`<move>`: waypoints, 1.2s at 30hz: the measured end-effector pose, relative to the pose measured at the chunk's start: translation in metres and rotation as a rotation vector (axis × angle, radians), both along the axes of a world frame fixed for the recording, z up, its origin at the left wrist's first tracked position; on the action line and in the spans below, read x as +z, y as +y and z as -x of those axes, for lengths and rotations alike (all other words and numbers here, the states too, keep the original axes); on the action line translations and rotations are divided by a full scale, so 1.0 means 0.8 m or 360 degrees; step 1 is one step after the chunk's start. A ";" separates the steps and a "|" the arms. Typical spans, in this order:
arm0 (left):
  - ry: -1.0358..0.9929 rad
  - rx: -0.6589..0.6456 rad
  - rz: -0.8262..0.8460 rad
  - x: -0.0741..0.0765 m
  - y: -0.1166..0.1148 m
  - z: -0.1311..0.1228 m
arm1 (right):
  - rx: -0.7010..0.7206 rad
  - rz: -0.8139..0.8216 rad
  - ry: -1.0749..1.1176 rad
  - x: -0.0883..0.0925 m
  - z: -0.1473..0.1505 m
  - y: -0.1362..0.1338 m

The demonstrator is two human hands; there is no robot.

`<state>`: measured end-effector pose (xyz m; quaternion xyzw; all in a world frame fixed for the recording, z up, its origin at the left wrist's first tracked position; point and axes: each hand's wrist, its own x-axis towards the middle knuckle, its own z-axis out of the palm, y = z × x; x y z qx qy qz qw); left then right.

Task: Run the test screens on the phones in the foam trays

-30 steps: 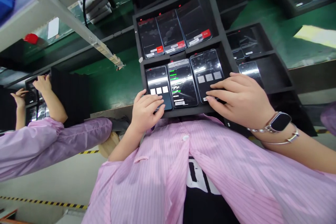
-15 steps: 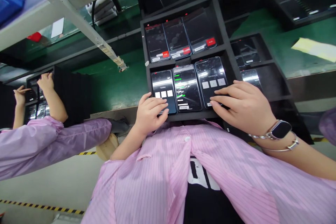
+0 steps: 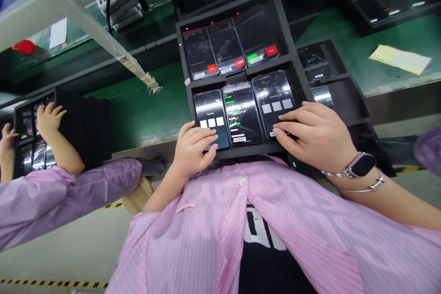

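Lying in the near compartment of the black tray [image 3: 284,23], the left phone [image 3: 210,106] and right phone [image 3: 271,88] have the loosely spread left hand [image 3: 194,149] and right hand [image 3: 317,135] over their lower ends.

Six smartphones [image 3: 225,46] are lying in a black partitioned tray [image 3: 285,23]. The left hand [image 3: 195,147] is curving its fingers over the seven-o'clock smartphone [image 3: 208,105], the right hand [image 3: 310,135] over the four-o'clock smartphone [image 3: 272,87]; both screens are displaying three pale squares. The six-o'clock smartphone [image 3: 244,112] is showing green text. At the view's nine o'clock, a co-worker's hand [image 3: 50,119] is hovering beside more phones [image 3: 39,156].
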<state>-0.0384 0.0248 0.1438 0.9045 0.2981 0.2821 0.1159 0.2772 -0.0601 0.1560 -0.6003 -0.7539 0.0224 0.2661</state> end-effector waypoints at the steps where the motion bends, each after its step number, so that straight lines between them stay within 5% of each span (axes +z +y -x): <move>1: -0.0015 -0.0014 -0.0015 0.000 0.000 0.000 | 0.0004 0.0001 0.0002 0.000 0.000 0.000; 13: -0.0059 -0.0056 0.0021 -0.004 0.003 0.002 | 0.0015 -0.0007 -0.0063 -0.001 -0.002 0.000; 20: -0.0130 -0.0087 -0.0057 -0.007 0.001 0.000 | 0.0113 -0.0252 -0.0217 -0.004 -0.005 0.001; 30: 0.0103 0.0051 0.0008 0.018 0.002 -0.007 | 0.0266 -0.0427 -0.0269 -0.001 -0.006 0.002; 36: 0.0277 0.0127 0.0141 0.010 0.007 -0.017 | -0.0026 -0.0405 -0.0261 -0.003 0.000 -0.001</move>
